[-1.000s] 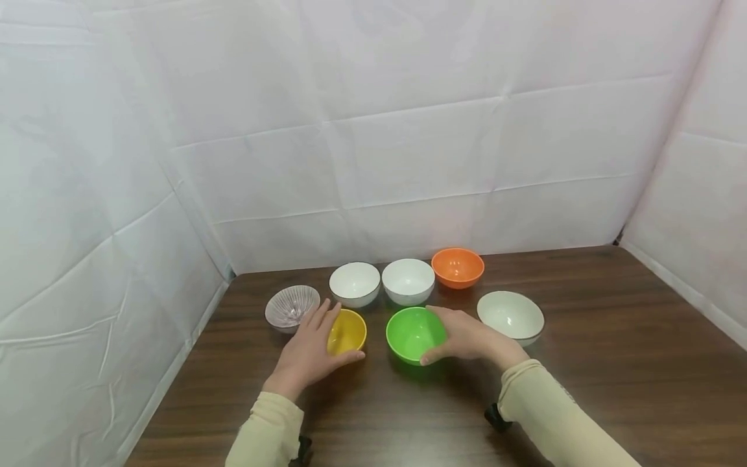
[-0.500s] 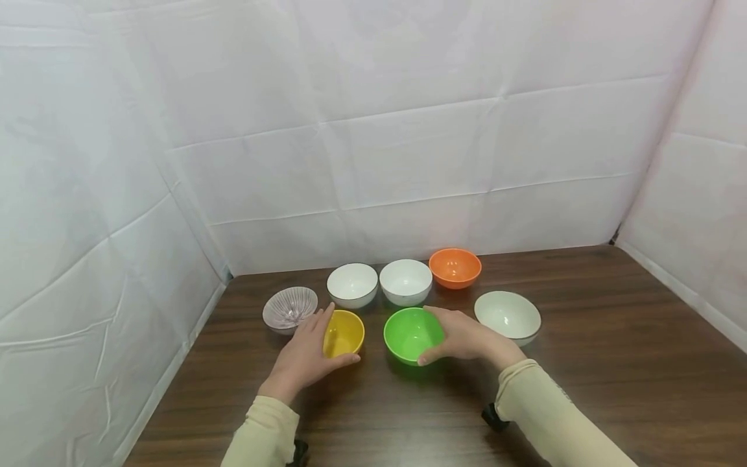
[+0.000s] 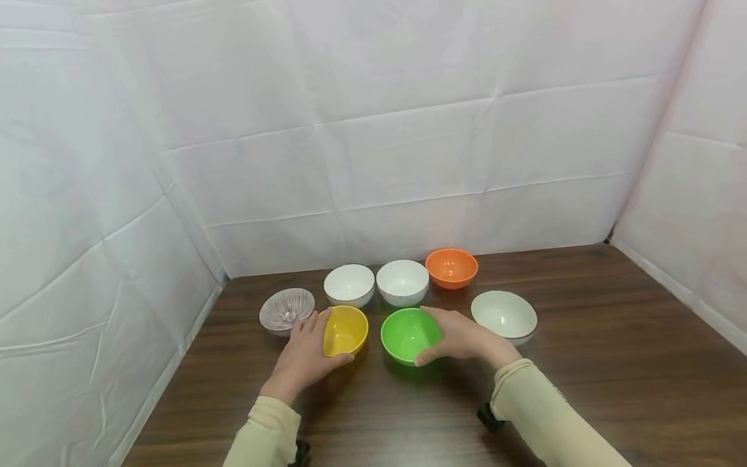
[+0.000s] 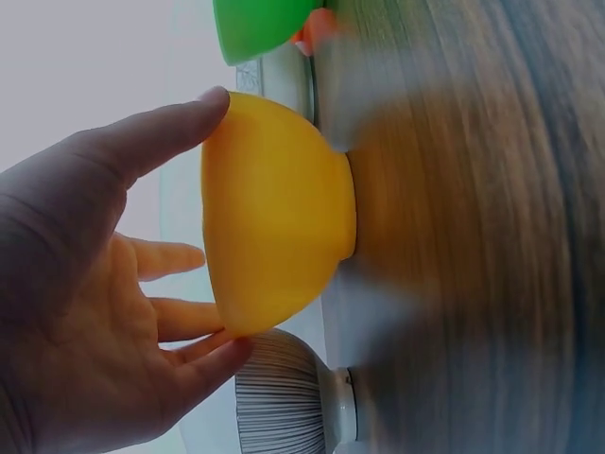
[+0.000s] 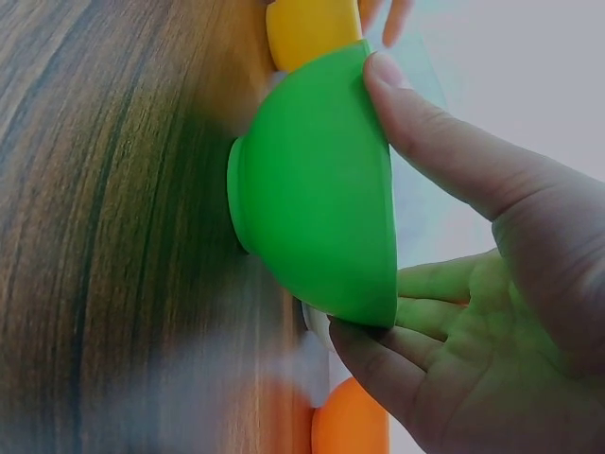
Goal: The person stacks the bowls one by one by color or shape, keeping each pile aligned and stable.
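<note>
My left hand (image 3: 303,357) spans the yellow bowl (image 3: 345,332), its thumb on the near rim and its fingertips at the far left rim. In the left wrist view the bowl's foot shows close over the wood. To the right, my right hand (image 3: 467,337) grips the green bowl (image 3: 408,335) by the rim between thumb and fingers, as the right wrist view also shows. Both bowls are upright with nothing inside. A striped bowl (image 3: 286,311) stands just beyond the left fingers. Behind the right wrist sits a white bowl with a dark rim (image 3: 504,314).
Two more white bowls, a left one (image 3: 349,283) and a right one (image 3: 403,281), stand behind, with an orange bowl (image 3: 452,267) to their right. The brown wooden table (image 3: 613,344) is enclosed by white cloth walls (image 3: 408,162).
The yellow bowl has shifted slightly right toward the green one, with the left fingers now at its rim. The right hand stays on the green bowl. The head view has drifted a little.
</note>
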Demonstrator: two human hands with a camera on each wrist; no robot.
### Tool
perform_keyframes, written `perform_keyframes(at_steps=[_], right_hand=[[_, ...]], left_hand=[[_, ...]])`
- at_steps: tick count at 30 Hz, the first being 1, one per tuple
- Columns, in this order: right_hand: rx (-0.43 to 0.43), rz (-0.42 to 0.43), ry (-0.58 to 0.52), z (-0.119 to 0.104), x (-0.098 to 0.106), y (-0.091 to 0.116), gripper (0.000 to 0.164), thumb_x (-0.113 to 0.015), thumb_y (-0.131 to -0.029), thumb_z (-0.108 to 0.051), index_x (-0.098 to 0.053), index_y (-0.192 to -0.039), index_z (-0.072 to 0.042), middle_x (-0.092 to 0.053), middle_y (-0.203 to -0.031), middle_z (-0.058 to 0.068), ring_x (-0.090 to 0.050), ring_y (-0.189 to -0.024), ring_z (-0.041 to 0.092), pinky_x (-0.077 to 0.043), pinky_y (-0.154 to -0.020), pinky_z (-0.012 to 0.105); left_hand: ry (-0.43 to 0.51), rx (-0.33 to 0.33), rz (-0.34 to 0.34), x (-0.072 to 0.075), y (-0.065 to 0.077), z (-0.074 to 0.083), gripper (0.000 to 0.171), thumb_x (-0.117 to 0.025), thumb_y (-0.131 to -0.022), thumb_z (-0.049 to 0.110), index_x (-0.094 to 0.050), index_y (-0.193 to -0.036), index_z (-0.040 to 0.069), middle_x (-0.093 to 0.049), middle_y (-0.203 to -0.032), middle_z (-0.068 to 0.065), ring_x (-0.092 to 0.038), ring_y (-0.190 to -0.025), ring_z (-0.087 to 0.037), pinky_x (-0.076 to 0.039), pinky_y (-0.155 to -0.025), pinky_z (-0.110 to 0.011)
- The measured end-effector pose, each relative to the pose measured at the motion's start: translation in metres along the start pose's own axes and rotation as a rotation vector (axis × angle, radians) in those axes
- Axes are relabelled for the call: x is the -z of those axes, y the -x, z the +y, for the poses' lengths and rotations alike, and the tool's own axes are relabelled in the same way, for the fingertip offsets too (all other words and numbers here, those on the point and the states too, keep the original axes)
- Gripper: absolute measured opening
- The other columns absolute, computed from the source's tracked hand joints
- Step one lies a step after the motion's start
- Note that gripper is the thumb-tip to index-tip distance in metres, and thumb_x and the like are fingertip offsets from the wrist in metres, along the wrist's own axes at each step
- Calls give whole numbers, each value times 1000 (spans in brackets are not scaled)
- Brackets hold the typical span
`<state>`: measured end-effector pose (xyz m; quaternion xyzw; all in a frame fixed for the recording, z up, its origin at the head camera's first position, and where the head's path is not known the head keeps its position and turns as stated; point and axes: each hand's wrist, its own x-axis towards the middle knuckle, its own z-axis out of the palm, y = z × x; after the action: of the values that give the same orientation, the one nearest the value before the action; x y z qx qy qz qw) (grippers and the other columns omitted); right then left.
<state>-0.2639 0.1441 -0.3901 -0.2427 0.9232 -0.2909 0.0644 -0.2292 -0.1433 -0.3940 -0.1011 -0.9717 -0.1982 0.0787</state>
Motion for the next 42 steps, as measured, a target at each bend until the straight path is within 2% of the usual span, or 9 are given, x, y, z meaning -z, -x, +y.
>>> perform_keyframes(at_steps=[11,18,22,34,42], right_hand=[[-2,1,-4,0,0,0,103,-85,-62,-44,-40,-141,3,-59,-125,13,-54,-108,26,-47,-97,51],[-4,2,-10,0,-1,1,104,-85,-62,-45,-39,-142,3,-58,-128,14,-53,-111,27,-46,-99,51],[-9,3,-10,-1,0,1,103,-85,-62,-44,-39,-142,3,-57,-129,14,-53,-112,27,-45,-100,51],[-25,4,-18,-1,-1,2,104,-85,-63,-43,-38,-142,4,-56,-131,15,-52,-114,27,-44,-101,52],[-25,7,-27,-1,0,2,104,-85,-63,-44,-38,-142,4,-57,-129,14,-53,-112,26,-45,-101,51]], left_hand=[[68,5,18,-4,-4,0,99,-78,-70,49,-34,-142,-3,-44,-139,-27,-38,-121,-43,-45,-99,-59],[157,54,48,-5,-5,1,95,-81,-66,44,-39,-138,-1,-50,-132,-23,-48,-114,-37,-48,-96,-56],[167,71,57,-5,-4,1,94,-81,-65,44,-40,-136,-1,-51,-128,-22,-49,-110,-35,-50,-93,-55],[189,57,119,-1,-6,4,97,-80,-64,47,-38,-136,-2,-51,-126,-21,-47,-112,-34,-48,-95,-53],[249,44,146,2,-7,10,96,-82,-63,47,-40,-135,0,-53,-122,-18,-49,-108,-31,-49,-92,-50]])
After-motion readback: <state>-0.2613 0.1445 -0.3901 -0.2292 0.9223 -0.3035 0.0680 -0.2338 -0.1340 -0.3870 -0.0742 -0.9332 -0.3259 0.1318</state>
